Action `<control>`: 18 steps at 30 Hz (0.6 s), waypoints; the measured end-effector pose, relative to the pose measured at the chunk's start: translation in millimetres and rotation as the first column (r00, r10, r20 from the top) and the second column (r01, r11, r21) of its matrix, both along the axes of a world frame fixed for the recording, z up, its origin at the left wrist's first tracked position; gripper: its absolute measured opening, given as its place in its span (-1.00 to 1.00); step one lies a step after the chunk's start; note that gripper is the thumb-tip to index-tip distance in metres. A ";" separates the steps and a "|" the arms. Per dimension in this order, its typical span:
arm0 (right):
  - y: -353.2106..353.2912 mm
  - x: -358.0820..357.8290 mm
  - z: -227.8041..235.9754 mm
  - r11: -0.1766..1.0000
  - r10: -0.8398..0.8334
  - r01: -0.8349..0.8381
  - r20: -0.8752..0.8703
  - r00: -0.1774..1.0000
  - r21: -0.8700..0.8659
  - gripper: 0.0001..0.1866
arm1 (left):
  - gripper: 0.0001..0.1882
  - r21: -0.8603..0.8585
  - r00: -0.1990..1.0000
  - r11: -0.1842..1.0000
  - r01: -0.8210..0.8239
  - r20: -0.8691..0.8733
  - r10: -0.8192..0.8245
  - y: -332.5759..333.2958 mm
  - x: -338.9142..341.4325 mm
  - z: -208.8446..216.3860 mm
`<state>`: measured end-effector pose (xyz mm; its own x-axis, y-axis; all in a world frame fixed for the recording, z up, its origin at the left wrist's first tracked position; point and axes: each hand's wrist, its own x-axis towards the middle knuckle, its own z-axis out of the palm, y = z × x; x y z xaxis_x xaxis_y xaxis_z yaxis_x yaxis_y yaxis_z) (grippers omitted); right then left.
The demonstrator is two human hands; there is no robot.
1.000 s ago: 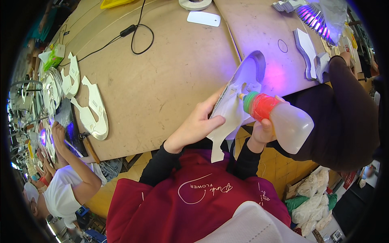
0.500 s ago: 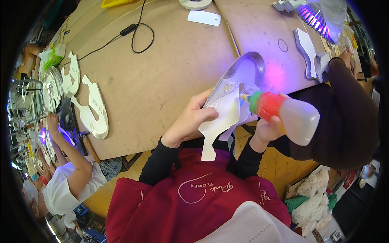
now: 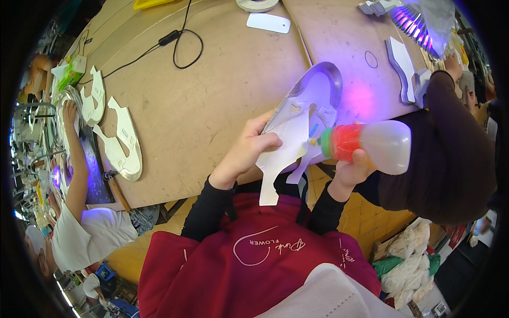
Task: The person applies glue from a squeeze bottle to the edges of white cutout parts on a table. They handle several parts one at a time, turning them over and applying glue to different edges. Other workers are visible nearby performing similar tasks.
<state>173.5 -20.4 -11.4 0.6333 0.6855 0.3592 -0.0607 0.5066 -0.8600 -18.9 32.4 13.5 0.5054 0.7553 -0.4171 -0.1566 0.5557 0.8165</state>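
Observation:
My left hand (image 3: 244, 151) grips a white and grey shoe upper (image 3: 289, 127) by its near left side, thumb on top and fingers underneath. The upper's rounded grey end points away from me, and two pale strips hang toward my lap. Closed around a translucent squeeze bottle (image 3: 388, 147) with a red band and green collar is my right hand (image 3: 352, 172). The bottle lies nearly level, its narrow tip at the inner edge of the upper's left flap. Whether the tip touches is too small to tell.
More white shoe uppers (image 3: 127, 143) lie at the table's left. Stacked cut pieces (image 3: 400, 69) sit at the right beside a person in a dark sleeve (image 3: 450, 116). A black cable (image 3: 154, 49) crosses the far left. Another person in white (image 3: 101, 233) works at the left.
The bottle's tip has moved down along the flap's inner edge, and the bottle has swung closer to level. The upper has shifted slightly up and left in my left hand.

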 end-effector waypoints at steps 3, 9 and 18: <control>6.3 0.9 -0.1 0.999 -0.033 0.033 0.054 0.998 -0.006 -0.25 | -0.38 0.013 1.000 1.000 0.008 0.001 -0.008 -1.3 -0.5 -1.2; -2.3 -2.1 -1.8 0.995 -0.001 0.017 0.161 0.987 -0.097 -0.25 | -0.38 0.005 0.999 0.999 -0.036 0.028 0.036 -0.7 -0.7 -1.4; -12.9 -8.9 1.5 0.993 0.080 -0.076 0.047 0.996 -0.090 -0.23 | -0.41 -0.017 0.992 0.996 -0.093 0.083 0.094 1.4 0.0 -5.0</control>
